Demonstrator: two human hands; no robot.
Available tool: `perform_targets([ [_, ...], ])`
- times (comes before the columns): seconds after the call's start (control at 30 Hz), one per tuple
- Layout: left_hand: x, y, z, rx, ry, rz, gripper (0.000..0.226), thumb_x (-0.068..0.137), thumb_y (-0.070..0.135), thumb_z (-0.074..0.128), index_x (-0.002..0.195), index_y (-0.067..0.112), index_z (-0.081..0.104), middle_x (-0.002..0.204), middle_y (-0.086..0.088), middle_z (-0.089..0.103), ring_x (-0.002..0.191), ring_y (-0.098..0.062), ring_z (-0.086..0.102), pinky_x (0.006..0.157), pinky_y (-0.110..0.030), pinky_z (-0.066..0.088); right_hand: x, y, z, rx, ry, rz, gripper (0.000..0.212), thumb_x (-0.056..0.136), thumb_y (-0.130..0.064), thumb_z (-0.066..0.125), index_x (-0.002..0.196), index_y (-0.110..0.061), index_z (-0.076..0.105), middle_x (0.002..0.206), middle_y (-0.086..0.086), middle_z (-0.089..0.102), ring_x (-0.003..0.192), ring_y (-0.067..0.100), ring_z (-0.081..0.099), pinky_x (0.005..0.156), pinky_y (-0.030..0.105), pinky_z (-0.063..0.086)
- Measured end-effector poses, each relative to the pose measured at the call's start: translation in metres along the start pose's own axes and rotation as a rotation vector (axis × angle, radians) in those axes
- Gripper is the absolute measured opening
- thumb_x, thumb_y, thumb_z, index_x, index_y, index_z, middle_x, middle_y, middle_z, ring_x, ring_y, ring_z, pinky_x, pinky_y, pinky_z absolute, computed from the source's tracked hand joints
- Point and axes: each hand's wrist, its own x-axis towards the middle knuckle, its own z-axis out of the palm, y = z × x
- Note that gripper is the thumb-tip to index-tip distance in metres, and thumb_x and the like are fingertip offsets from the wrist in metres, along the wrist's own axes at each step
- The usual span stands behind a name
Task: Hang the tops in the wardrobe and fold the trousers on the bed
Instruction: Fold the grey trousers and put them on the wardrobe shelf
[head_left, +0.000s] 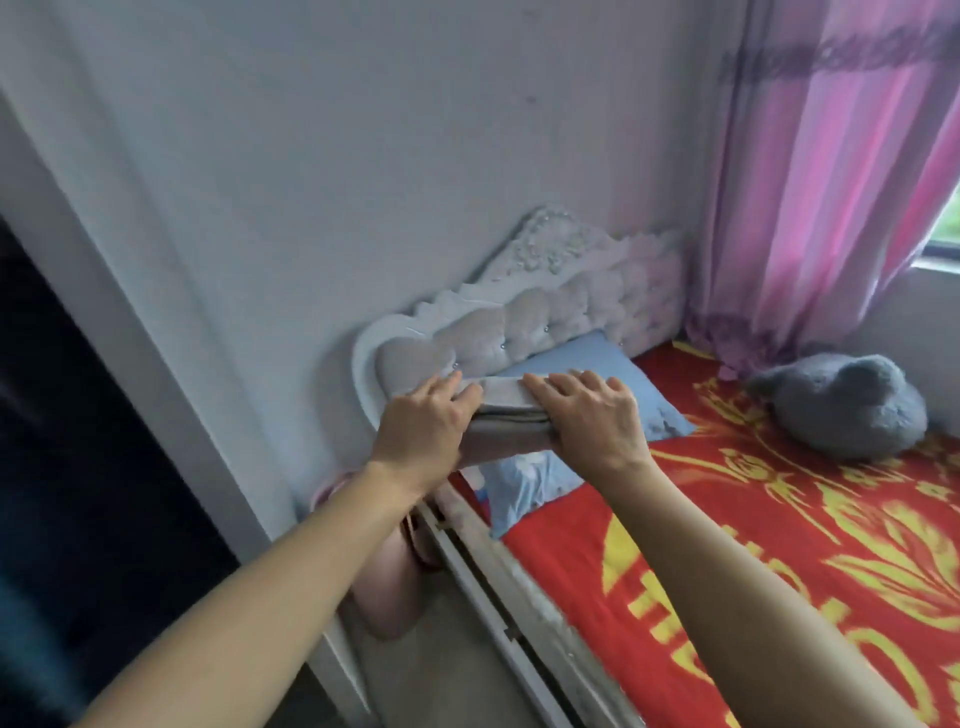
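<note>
A folded grey pair of trousers (506, 421) hangs in the air above the head end of the bed (753, 545), in front of the blue pillow (587, 364). My left hand (423, 426) grips its left end, fingers over the top and thumb underneath. My right hand (587, 410) grips its right end the same way. The bed has a red cover with a yellow pattern. At the far left stands the dark opening of the wardrobe (62, 415), its inside too dark to see.
A white padded headboard (519, 312) stands against the wall. A grey plush toy (841, 402) lies at the bed's far side under a pink curtain (831, 182). A pink object (389, 577) sits on the floor between bed frame and wall.
</note>
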Motion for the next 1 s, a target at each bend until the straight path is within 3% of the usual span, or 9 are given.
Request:
perform_targets([
  [0.17,-0.061,-0.113,-0.078,0.145,0.090,-0.118,0.041,0.078,0.008,0.055,0.117,0.021,0.051,0.110,0.002,0.060,0.098,-0.025,0.062,0.061,-0.034,0.046,0.053,-0.117,-0.071,-0.016,0.142,-0.170,0.056,0.075,-0.022,0.073,0.130,-0.025,0.062,0.109,-0.001,0.073,0.093,0.029,0.068,0.075,0.037,0.050],
  [0.3,-0.137,-0.209,-0.146,0.232,0.180,-0.163,0.050,0.068,0.003,0.074,0.116,0.010,0.059,0.109,-0.008,0.066,0.094,-0.030,0.067,0.056,-0.039,0.055,0.079,-0.234,-0.124,-0.016,0.315,-0.258,0.049,0.073,-0.023,0.075,0.121,-0.024,0.067,0.098,-0.002,0.074,0.082,0.028,0.068,0.066,0.035,0.049],
  [0.37,-0.176,-0.252,-0.178,0.300,0.200,-0.162,0.051,0.057,-0.002,0.079,0.106,0.004,0.065,0.102,-0.013,0.070,0.085,-0.034,0.070,0.048,-0.039,0.055,0.084,-0.291,-0.145,-0.009,0.354,-0.305,0.049,0.079,-0.024,0.069,0.127,-0.025,0.062,0.102,-0.003,0.073,0.086,0.027,0.067,0.067,0.035,0.046],
  [0.53,-0.246,-0.341,-0.236,0.412,0.238,-0.224,0.044,0.059,-0.006,0.073,0.102,0.005,0.067,0.104,-0.014,0.072,0.088,-0.034,0.071,0.049,-0.040,0.055,0.101,-0.406,-0.194,0.023,0.422,-0.408,0.057,0.089,-0.027,0.061,0.143,-0.026,0.042,0.114,-0.004,0.069,0.097,0.026,0.064,0.073,0.035,0.043],
  [0.67,-0.272,-0.393,-0.272,0.481,0.265,-0.263,0.046,0.056,-0.002,0.077,0.099,0.005,0.065,0.097,-0.011,0.071,0.084,-0.032,0.071,0.048,-0.038,0.053,0.127,-0.461,-0.229,0.015,0.509,-0.467,0.058,0.093,-0.027,0.057,0.147,-0.026,0.036,0.118,-0.005,0.066,0.101,0.025,0.062,0.075,0.036,0.045],
  [0.83,-0.269,-0.453,-0.320,0.651,0.392,-0.300,0.045,0.048,-0.002,0.079,0.087,0.008,0.059,0.075,-0.007,0.066,0.062,-0.032,0.067,0.046,-0.026,0.027,0.183,-0.508,-0.277,-0.020,0.636,-0.469,0.055,0.092,-0.022,0.054,0.145,-0.026,0.040,0.117,-0.005,0.068,0.100,0.026,0.061,0.071,0.035,0.039],
  [1.0,-0.226,-0.524,-0.356,0.779,0.550,-0.359,0.034,0.066,-0.002,0.070,0.094,0.009,0.055,0.083,-0.012,0.066,0.069,-0.036,0.066,0.051,-0.031,0.029,0.263,-0.538,-0.319,-0.003,0.817,-0.445,0.052,0.093,-0.023,0.055,0.143,-0.028,0.041,0.116,-0.002,0.068,0.104,0.029,0.059,0.071,0.036,0.036],
])
